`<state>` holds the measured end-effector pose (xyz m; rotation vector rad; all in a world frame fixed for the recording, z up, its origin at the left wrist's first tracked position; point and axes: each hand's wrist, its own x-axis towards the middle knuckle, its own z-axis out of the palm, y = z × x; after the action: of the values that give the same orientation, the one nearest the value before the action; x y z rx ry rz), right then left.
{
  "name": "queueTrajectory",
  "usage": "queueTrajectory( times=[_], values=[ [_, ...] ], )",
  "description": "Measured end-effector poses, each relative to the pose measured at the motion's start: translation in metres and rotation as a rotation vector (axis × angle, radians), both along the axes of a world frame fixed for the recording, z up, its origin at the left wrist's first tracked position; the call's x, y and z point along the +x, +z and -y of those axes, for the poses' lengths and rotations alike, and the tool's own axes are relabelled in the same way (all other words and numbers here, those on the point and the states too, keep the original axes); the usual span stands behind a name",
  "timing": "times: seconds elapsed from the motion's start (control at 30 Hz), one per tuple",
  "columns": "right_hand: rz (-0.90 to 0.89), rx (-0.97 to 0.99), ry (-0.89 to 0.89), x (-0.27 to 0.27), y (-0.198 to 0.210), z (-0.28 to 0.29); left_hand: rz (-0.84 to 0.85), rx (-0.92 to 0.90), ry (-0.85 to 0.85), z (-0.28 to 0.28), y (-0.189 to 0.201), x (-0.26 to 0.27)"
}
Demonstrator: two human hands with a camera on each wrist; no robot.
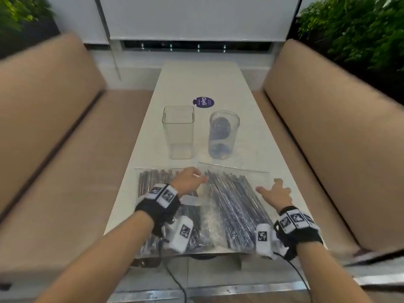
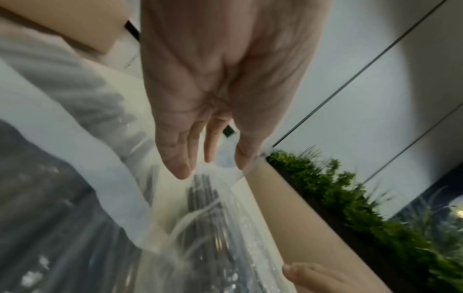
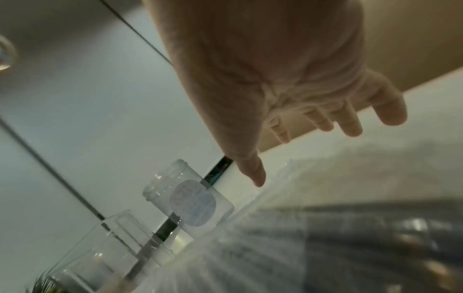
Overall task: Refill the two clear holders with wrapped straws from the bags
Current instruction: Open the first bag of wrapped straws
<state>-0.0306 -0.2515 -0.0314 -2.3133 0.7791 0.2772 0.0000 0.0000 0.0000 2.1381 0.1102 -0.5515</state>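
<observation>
A: Since both holders look bare of straws, I'd tag this as the very start: reaching for a bag, nothing transferred.

B: Agreed. Hands?

A: Left hand (image 1: 187, 181) sits over the gap between the two bags, fingers loosely extended in the left wrist view, tips right at the mouth edge of the right bag (image 1: 238, 206). Can't confirm a pinch, so I call it relaxed and holding nothing. Right hand (image 1: 276, 192) is spread wide, hovering above that bag's right side, gripping nothing.

B: Straw location?

A: All wrapped straws (image 1: 231, 200) lie inside the bags, flat on the near end of the table (image 1: 196, 79). Left bag (image 1: 150, 182) lies partly under the left wrist. Square holder (image 1: 178, 132) and round holder (image 1: 223, 134) stand upright side by side just beyond the bags, apart from each other.

B: Next move?

A: My guess: find the right bag's mouth, part it, draw out a bundle, stand it in a holder. Plastic looks thin and slippery, so probably one hand pins while the other pulls.

B: Obstacles?

A: Round holder carries a blue sticker; something dark blue seems to show inside or through it, unclear which. A purple round label (image 1: 203, 102) lies on the table behind the holders. Tan benches (image 1: 54, 127) flank both sides, greenery in the far corners. Holders sit near the bag mouths, so a hasty pull could knock one over.
</observation>
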Motion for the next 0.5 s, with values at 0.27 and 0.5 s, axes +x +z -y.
queueTrajectory(
  times=[0.27,0.5],
  values=[
    [0.261,0.255,-0.027,-0.010,0.002,-0.017,-0.124,-0.126,0.129,0.027,-0.032,0.006],
    [0.786,0.349,0.185,-0.057,0.089,-0.023,0.089,-0.668,0.216,0.011,0.046,-0.002]
  ],
)
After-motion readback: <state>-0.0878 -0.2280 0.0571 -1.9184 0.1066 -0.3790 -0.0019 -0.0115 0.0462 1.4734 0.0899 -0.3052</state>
